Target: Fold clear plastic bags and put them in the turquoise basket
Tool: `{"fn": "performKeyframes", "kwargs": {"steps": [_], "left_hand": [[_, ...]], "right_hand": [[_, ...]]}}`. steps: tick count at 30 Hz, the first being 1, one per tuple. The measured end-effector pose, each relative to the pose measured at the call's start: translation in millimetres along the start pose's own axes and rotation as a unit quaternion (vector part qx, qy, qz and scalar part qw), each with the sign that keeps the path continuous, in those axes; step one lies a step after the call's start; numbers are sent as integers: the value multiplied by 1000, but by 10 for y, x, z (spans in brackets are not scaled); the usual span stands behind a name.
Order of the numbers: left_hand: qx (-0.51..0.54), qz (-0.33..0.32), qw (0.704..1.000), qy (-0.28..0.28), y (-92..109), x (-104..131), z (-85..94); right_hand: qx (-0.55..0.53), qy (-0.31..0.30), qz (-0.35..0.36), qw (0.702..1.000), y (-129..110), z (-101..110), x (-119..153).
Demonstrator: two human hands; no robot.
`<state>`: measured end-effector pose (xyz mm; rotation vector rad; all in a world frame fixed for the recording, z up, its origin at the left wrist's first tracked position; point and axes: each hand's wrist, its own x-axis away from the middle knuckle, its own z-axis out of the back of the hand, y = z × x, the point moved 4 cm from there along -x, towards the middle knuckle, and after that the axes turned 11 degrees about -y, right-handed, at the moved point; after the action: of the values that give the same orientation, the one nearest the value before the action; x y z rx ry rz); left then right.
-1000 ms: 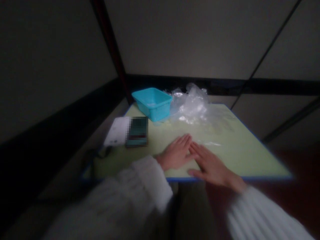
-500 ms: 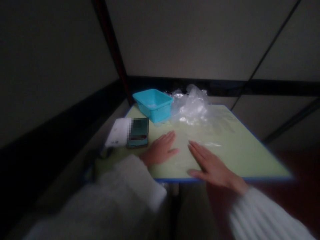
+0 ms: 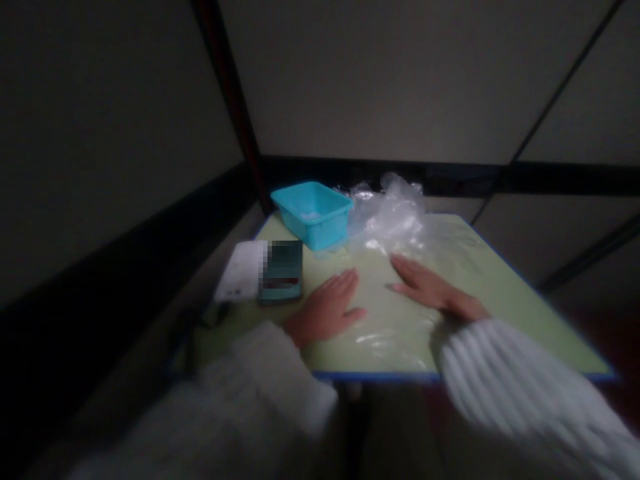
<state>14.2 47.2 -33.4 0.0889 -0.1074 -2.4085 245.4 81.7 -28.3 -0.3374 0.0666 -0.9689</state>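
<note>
A sheet of clear plastic film (image 3: 383,337) lies over the pale green table top, with shiny creases near the front edge. My left hand (image 3: 327,308) rests flat on it left of the middle, fingers together and thumb out to the side. To its right, my right hand (image 3: 425,285) is stretched out palm down over the film, its fingertips pointing at the crumpled clear plastic (image 3: 393,210) at the back. Neither hand grasps anything. The film's outer limits are hard to make out in the dim light.
A turquoise plastic basket (image 3: 325,230) stands at the back left. Left of my left hand lie a dark green phone-like object (image 3: 283,283), partly pixelated, and a white flat object (image 3: 240,270). The table (image 3: 530,313) has a blue edge, with walls behind and at left.
My right hand has slid away from the front edge, further back over the film. My left hand stays flat in about the same place. The view has shifted slightly.
</note>
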Motion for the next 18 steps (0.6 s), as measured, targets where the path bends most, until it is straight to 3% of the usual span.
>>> {"fn": "performKeyframes", "kwargs": {"steps": [4, 12, 15, 18], "left_hand": [[-1, 5, 1000, -12, 25, -6, 23], [-1, 59, 998, -12, -23, 79, 140], [-8, 48, 998, 31, 104, -76, 335], [-15, 15, 998, 55, 317, -414, 465]], "right_hand": [[69, 38, -21, 997, 81, -83, 28], [105, 45, -50, 992, 106, -80, 21], [107, 47, -46, 992, 141, -120, 3], [106, 55, -30, 992, 194, -150, -19]]}}
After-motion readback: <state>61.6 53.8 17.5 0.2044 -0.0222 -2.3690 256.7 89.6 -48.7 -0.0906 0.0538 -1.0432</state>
